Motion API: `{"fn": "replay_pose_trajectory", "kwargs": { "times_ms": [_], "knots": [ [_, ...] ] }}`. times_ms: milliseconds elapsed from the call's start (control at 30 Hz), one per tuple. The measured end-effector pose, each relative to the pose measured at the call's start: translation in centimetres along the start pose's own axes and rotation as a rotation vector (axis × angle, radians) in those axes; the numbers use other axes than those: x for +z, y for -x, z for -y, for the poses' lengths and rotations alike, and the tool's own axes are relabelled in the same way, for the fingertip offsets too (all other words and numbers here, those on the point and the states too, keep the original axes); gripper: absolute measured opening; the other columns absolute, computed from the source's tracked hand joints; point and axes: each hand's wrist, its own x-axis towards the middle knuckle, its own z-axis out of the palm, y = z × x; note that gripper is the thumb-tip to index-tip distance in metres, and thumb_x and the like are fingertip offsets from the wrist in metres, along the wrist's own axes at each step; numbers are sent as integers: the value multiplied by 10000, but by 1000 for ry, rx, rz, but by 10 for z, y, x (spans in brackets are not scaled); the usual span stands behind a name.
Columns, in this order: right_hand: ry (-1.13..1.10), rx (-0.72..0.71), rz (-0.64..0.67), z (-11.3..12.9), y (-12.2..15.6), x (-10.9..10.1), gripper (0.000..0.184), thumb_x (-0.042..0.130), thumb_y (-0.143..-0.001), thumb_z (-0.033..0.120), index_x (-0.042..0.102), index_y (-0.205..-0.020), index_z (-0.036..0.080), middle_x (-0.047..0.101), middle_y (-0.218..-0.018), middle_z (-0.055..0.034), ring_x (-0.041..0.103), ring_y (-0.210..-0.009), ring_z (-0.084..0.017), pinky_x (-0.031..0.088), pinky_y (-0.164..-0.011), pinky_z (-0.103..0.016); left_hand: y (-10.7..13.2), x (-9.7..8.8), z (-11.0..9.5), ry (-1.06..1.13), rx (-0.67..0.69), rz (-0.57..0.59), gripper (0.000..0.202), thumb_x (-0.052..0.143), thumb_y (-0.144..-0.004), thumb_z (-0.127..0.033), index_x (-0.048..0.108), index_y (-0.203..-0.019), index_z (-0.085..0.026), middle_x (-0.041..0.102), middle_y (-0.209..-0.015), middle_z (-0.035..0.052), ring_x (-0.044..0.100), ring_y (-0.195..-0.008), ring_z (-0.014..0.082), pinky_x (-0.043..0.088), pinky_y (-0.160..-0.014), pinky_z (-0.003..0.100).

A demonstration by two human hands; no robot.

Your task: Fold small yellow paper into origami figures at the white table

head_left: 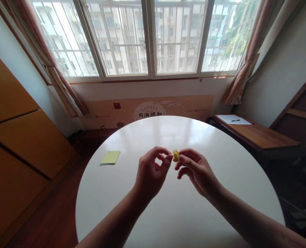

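Between thumb and fingers of my right hand (pixel 200 170) is a small piece of folded yellow paper (pixel 176 155), with several pointed edges standing up at its top. My left hand (pixel 153 168) is closed in a pinch right beside the paper's left edge. Whether its fingertips hold a bit of the paper is too small to tell. Both hands are raised over the middle of a round white table (pixel 168 217). A pad of yellow-green sticky notes (pixel 110 157), with a bluish layer at the bottom, lies on the table to the left.
At the right stands a wooden side table (pixel 269 134) bearing a white paper sheet (pixel 229 119) and a dark pen (pixel 235 120). A dark chair back (pixel 301 106) is behind it. Orange-brown cabinets (pixel 15 144) line the left. Barred windows and a printed panel (pixel 101 110) are ahead.
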Motion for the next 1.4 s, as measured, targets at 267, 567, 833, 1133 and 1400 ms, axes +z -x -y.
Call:
{"fn": "replay_pose_trajectory", "kwargs": {
  "times_ms": [267, 567, 833, 1133, 1400],
  "knots": [
    [7, -29, -4, -1, 4, 0, 145, 779, -813, 275, 690, -906, 210, 690, -798, -5, 649, -668, -146, 575, -494, -233, 1, 2, -6, -62, 110, 36, 93, 744, -801, -219, 672, -850, -187, 707, -866, 36, 633, -671, 133, 476, -425, 170],
    [41, -14, 51, 1, 4, 1, 255, 773, -814, 287, 691, -1046, 221, 730, -843, -49, 668, -744, -191, 569, -497, -243, 3, 2, -6, -69, 228, -10, 152, 726, -783, -94, 735, -899, -192, 729, -919, 47, 679, -696, 127, 526, -458, 166],
    [93, -44, 32, -1, 2, -1, 294, 793, -785, 293, 722, -1061, 222, 735, -897, -64, 685, -776, -212, 565, -501, -257, 2, 1, -8, -59, 185, -31, 148, 698, -808, -104, 730, -919, -197, 746, -873, 37, 687, -673, 134, 538, -473, 185],
    [179, -108, -38, 0, 1, -3, 299, 825, -748, 301, 674, -998, 237, 756, -854, -39, 715, -733, -219, 549, -485, -258, 2, 6, -5, 27, 40, -50, 94, 680, -845, -178, 680, -937, -194, 749, -852, 27, 709, -721, 160, 565, -537, 215],
    [283, -192, -31, -3, 1, -8, 151, 796, -778, 267, 759, -914, 214, 761, -853, -59, 724, -774, -238, 581, -528, -289, 2, 10, 1, 130, -62, -7, 48, 662, -852, -185, 676, -898, -182, 727, -898, 50, 701, -814, 188, 565, -537, 225]
  ]
}}
